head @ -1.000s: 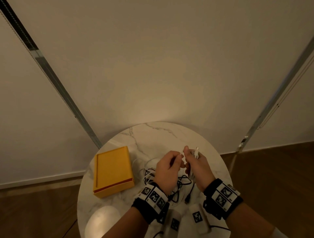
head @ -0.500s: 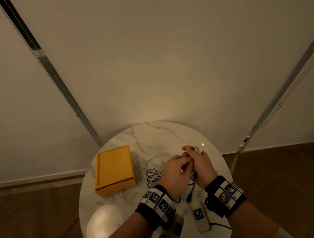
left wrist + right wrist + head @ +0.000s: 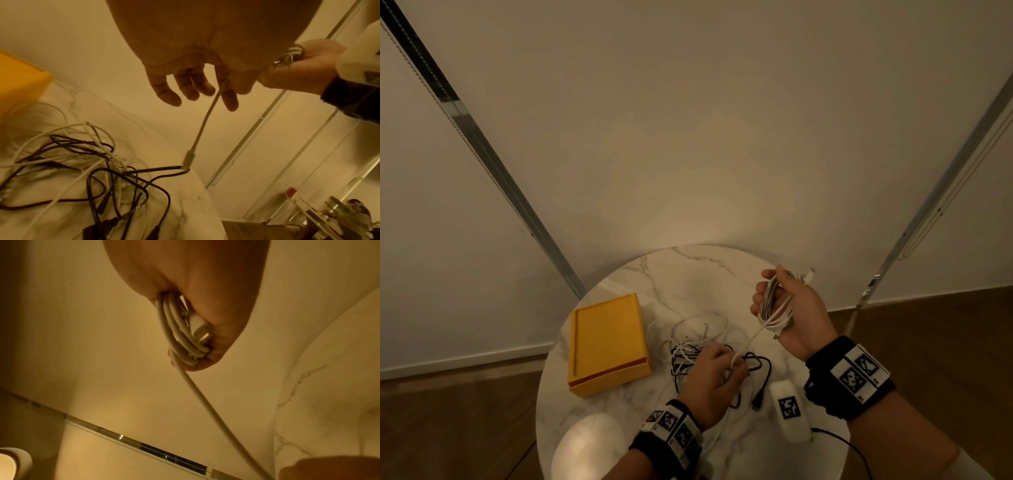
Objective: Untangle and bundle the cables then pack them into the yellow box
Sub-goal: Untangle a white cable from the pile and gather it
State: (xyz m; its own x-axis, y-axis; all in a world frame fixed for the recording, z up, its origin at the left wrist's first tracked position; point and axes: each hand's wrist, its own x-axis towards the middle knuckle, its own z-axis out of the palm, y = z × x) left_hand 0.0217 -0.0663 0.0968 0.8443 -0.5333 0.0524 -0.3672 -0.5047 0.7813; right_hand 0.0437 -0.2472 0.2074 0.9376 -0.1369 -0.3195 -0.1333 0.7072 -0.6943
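While head view hides it, white plug [image 3: 200, 328] shows.

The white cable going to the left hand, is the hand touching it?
Touching. The head view shows the left hand pinching the white cable, which runs taut up to the coil in the right hand.

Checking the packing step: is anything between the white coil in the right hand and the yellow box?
Yes: the tangled cables lie on the table between the white coil and the yellow box, whose lid looks closed.
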